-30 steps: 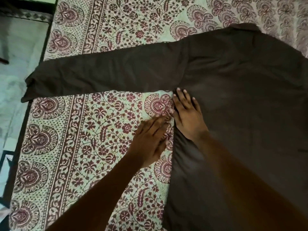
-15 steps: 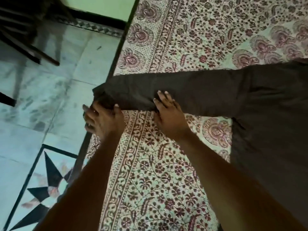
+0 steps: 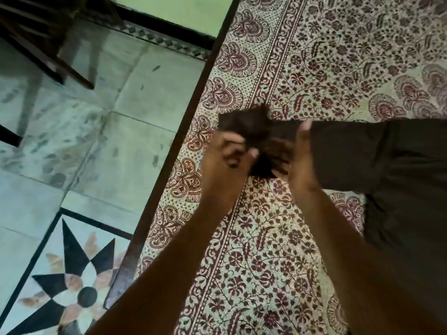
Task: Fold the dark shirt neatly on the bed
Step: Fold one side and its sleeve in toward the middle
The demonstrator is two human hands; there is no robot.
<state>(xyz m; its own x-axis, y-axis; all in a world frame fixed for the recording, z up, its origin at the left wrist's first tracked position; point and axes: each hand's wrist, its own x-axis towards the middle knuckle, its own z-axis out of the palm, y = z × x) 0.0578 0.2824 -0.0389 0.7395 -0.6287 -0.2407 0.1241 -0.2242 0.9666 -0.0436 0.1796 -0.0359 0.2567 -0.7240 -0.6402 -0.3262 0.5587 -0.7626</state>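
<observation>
Where the sleeve end bunches between both hands, detail is lost to blur.
Shirt: dark shirt lies on the bed, its body to the right of the grip and cut off by the frame's right edge.
Sleeve: sleeve runs from the body leftward into the grip; its cuff end is lifted and crumpled.
Grip: left hand curled closed on the cuff end; right hand closed on the sleeve just beside it.
Surface: floral bedsheet, bare below and above the grip.
Edge: dark bed frame edge runs diagonally just left of the grip.
Room: tiled floor with a star inlay beyond it; dark furniture legs far up-left.
Hidden: fingertips inside the cloth cannot be made out.
</observation>
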